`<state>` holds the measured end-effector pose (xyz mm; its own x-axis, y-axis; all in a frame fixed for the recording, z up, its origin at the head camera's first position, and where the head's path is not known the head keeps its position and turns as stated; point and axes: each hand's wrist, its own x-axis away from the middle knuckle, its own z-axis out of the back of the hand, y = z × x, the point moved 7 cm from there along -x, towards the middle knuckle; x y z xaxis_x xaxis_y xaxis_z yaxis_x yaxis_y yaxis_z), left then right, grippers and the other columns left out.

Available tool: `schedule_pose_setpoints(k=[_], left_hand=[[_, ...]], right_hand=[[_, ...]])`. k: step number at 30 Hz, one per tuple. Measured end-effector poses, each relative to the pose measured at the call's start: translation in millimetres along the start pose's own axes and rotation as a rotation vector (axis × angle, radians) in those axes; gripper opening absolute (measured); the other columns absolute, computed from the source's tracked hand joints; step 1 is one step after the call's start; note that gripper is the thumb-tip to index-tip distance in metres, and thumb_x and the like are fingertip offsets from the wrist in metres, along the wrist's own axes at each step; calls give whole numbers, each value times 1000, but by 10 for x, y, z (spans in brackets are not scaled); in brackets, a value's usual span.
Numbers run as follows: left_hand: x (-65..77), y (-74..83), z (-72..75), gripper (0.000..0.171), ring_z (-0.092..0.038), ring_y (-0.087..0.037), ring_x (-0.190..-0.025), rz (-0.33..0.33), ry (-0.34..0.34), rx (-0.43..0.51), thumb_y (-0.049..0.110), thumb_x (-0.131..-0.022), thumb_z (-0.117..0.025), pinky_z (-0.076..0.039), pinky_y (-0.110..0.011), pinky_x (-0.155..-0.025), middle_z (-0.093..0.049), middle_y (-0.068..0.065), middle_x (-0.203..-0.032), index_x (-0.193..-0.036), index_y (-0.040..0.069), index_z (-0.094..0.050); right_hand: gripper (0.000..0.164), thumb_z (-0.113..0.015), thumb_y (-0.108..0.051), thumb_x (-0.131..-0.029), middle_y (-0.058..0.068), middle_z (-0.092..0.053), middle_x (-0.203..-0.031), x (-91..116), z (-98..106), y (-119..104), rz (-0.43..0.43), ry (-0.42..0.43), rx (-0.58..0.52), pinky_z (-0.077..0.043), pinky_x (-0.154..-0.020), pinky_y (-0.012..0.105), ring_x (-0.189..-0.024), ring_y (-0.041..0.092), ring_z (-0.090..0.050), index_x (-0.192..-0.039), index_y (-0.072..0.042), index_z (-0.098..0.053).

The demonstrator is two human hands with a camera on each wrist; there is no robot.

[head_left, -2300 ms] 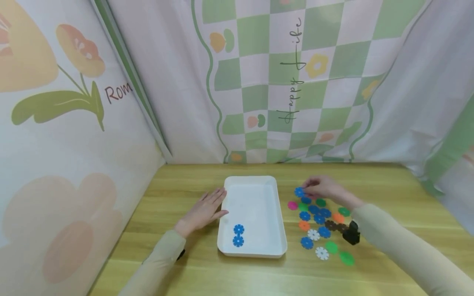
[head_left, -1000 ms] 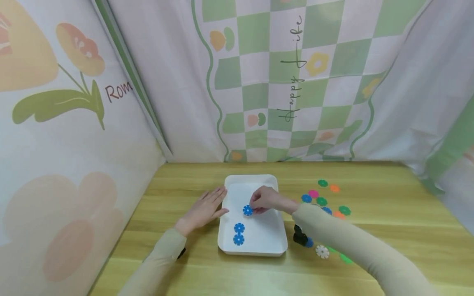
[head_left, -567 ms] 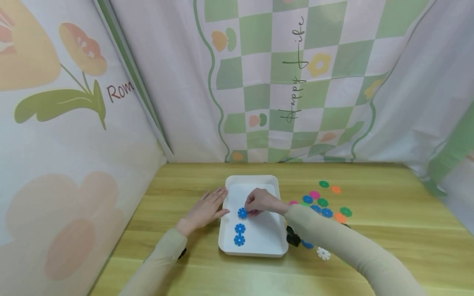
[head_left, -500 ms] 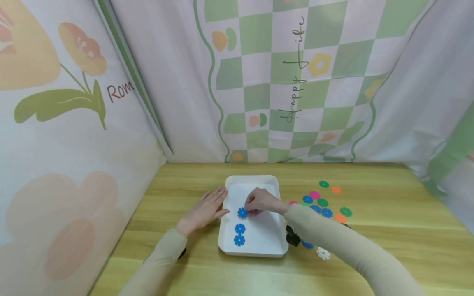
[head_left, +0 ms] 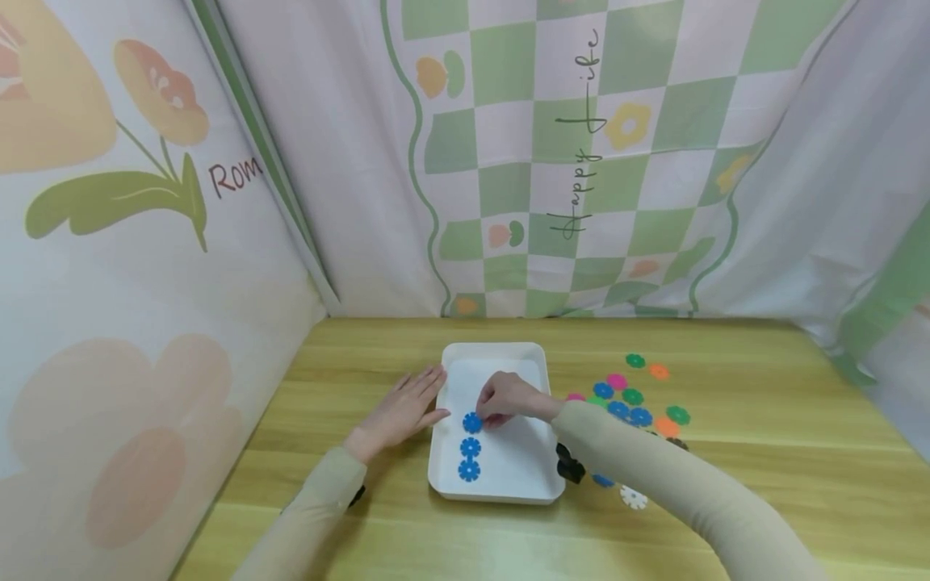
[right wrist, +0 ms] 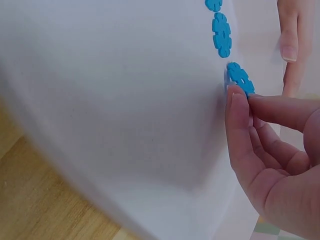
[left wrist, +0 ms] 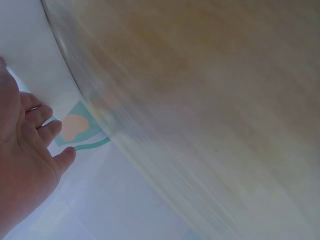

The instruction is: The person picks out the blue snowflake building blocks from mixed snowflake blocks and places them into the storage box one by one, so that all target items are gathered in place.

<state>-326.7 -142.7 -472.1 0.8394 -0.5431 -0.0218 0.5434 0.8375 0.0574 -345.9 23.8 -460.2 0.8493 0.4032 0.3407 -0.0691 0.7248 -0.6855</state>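
Observation:
My right hand [head_left: 508, 397] pinches a blue snowflake disc [head_left: 472, 422] between thumb and fingertips, over the left part of a white tray [head_left: 519, 464]. In the right wrist view the held blue disc [right wrist: 241, 77] is tilted, its free edge close to the tray floor; contact cannot be told. Nearer the front, two more blue snowflake discs [head_left: 470, 447] lie flat in the tray in a line with it. A small gap separates the held disc from them. Fingers extended, my left hand [head_left: 402, 410] rests against the tray's left rim and holds nothing.
Right of the tray, loose snowflake discs [head_left: 640, 417] in blue, green, orange, pink, white and brown lie scattered on the wooden table [head_left: 770, 387]. My right sleeve [head_left: 654, 460] covers some of them. A patterned curtain [head_left: 501, 145] hangs behind the table.
My right hand took a blue snowflake disc from the scattered pile and carried it left into the tray, then slightly nearer the two lying discs. The left hand has stayed at the rim.

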Motion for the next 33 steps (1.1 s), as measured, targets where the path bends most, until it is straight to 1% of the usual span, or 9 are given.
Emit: schedule_pose_setpoints(k=[6,13,17,19,22,27,33], left_hand=[[-1,5,12,73,-25,-26,-153,1,-5,9,55,-104,-37,-26,-52,-124,-22,-8,-166,-158,8,-22],[6,23,41,72,-28,-28,-152,-9,14,8,51,-103,-41,-29,-52,-122,-26,-10,-164,-157,6,-26],[10,25,39,72,-28,-28,-152,-6,6,5,52,-104,-40,-29,-52,-123,-26,-10,-165,-157,6,-26],[10,25,31,73,-26,-27,-153,1,-10,7,53,-104,-39,-27,-51,-123,-24,-9,-165,-158,7,-24],[14,34,39,73,-26,-28,-153,4,-16,24,53,-104,-39,-27,-52,-123,-23,-9,-165,-158,7,-23],[28,55,69,72,-28,-30,-152,-7,-2,37,52,-104,-40,-28,-54,-122,-26,-11,-164,-157,5,-26],[26,48,67,71,-28,-29,-152,-10,12,26,51,-104,-41,-29,-55,-122,-26,-11,-164,-157,6,-26]], right_hand=[[8,-71,-14,-90,3,-73,-76,4,-26,0,-1,-10,18,-61,-68,25,-66,12,-69,-88,-7,-75],[9,-71,-13,-90,4,-74,-77,26,-32,-14,-10,-16,22,-61,-69,26,-66,13,-70,-87,-6,-75],[8,-72,-12,-90,5,-74,-76,29,-30,-19,-9,-11,22,-62,-68,26,-67,14,-70,-87,-6,-75],[7,-72,-12,-90,5,-74,-76,29,-27,-13,-13,-10,20,-62,-69,26,-67,14,-71,-87,-6,-75],[7,-72,-12,-89,4,-73,-76,34,-11,-4,-17,-8,21,-61,-68,26,-68,14,-70,-87,-6,-76],[6,-72,-10,-89,5,-74,-78,66,69,-8,6,0,10,-62,-68,26,-69,14,-71,-89,-5,-76],[8,-71,-7,-88,9,-75,-81,183,256,-12,54,14,-59,-62,-68,28,-69,13,-71,-91,-1,-74]])
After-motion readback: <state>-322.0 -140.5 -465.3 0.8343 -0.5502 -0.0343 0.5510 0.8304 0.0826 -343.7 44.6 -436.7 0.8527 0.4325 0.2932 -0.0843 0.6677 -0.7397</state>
